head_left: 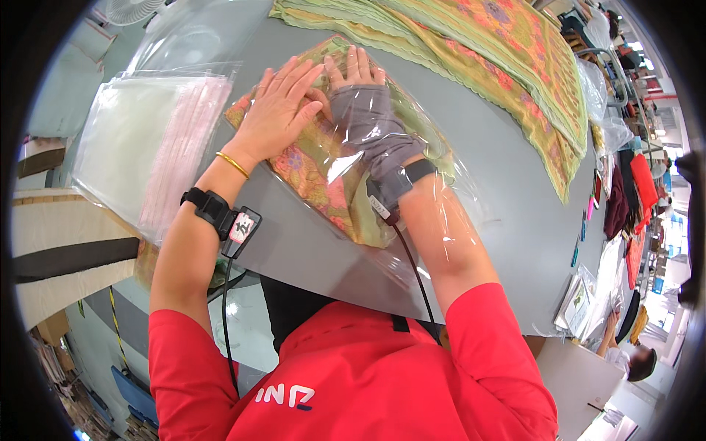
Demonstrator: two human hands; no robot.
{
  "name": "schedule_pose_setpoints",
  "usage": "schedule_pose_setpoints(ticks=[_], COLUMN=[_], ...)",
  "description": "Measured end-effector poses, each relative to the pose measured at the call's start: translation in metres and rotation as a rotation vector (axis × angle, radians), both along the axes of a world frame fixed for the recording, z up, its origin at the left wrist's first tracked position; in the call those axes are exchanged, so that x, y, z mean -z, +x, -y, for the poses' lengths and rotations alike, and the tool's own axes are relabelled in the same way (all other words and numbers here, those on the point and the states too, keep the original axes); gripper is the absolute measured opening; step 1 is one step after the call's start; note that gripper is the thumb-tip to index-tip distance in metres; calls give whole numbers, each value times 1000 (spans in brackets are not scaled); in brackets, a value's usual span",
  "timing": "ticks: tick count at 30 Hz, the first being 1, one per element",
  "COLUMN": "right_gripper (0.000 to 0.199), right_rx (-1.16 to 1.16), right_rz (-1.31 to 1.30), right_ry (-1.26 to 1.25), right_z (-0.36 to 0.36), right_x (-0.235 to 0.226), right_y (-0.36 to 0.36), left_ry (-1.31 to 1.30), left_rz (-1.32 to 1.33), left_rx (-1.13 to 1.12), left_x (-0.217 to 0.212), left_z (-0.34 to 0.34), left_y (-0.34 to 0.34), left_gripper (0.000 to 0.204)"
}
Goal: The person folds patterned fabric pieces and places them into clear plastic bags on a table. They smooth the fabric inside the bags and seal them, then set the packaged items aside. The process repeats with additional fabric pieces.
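A folded patterned cloth, green and orange with flowers, lies inside a clear plastic bag on the grey table. My left hand rests flat on the bag's far left part, fingers stretched toward the far corner. Inside the bag is my right hand, in a grey fingerless glove, with its fingers extended over the cloth near that same corner. The film covers this hand and part of its forearm. The left thumb points toward the right hand's glove.
A stack of clear bags with pink edges lies on the left. Larger flowered cloths spread across the far right of the table. Pens and a packet lie along the right edge. Another person is at far right.
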State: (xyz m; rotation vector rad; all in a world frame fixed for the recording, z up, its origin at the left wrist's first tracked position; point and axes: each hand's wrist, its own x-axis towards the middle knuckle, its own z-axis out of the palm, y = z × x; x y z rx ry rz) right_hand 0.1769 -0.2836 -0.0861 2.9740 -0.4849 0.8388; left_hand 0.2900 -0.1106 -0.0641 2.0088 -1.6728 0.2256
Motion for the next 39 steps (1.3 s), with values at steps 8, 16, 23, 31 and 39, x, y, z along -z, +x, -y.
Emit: schedule_pose_setpoints(ticks=[8,16,23,31,39], right_gripper=[100,105,75,34,29], right_rx=[-115,-8,-290,-709,-448], right_rz=[-224,-355,-316,-310,-114], right_ry=[159,282,361,401,360], right_z=[-22,-43,-61,-80,-74], right_x=[-62,-64,-65,-76,-66], right_y=[-182,-300,-312,-281,-296], left_ry=[287,331,281,291,281], left_rz=[330,212,36,13,25], left_rx=[-41,219,419,350,410], left_x=[-17,-34,-41,-28,-31], left_z=[1,-2,-14,-10,-14], left_y=[0,-67,-121,-145,-138], left_gripper=[68,61,55,52,53])
